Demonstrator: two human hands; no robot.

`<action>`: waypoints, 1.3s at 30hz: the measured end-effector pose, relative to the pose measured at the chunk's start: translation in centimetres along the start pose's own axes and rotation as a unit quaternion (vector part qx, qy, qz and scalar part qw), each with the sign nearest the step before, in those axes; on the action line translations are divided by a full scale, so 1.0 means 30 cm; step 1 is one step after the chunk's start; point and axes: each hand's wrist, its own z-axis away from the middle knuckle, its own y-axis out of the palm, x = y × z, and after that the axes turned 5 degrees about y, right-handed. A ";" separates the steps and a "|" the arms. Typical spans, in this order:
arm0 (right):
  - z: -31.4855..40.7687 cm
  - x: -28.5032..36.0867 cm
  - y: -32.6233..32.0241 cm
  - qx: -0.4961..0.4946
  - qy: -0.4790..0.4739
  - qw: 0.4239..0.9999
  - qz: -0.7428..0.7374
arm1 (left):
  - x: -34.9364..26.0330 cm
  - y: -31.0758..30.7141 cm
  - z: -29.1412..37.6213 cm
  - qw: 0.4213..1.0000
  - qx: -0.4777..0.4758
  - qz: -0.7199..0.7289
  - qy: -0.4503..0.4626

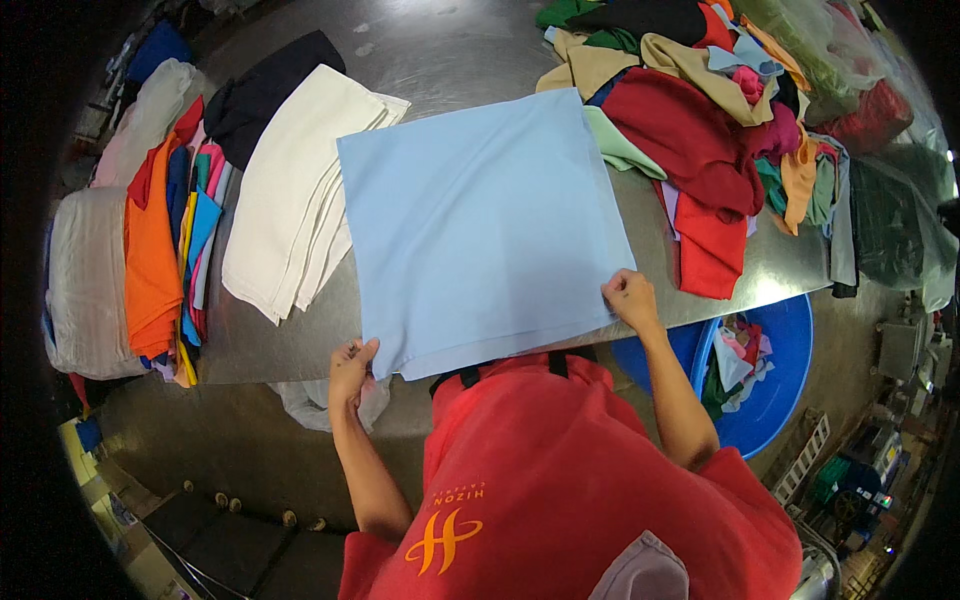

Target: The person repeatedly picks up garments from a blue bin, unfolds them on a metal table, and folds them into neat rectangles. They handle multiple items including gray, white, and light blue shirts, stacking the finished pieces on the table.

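A light blue square cloth [487,225] lies spread in front of me, its near edge reaching the table's front edge. My left hand [352,367] pinches the near left corner, where the fabric puckers. At the near right corner, my right hand [628,296] grips the hem with curled fingers. A soft diagonal crease runs across the cloth, and a second layer shows along its near edge. Its left side borders a pile of folded white cloths [300,195]. The far right side meets a pale green cloth [619,142].
The metal table [420,37] holds a loose heap of mixed cloths [675,135] at right and folded coloured cloths [154,255] beside plastic-wrapped bundles [86,277] at left. A black cloth [262,90] lies behind the white pile. Blue tubs [795,367] stand below the right edge, one containing cloths.
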 end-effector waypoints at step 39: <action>0.029 -0.116 -0.066 -0.041 -0.021 0.998 0.034 | 0.002 0.174 -0.176 0.935 -0.210 -0.223 0.182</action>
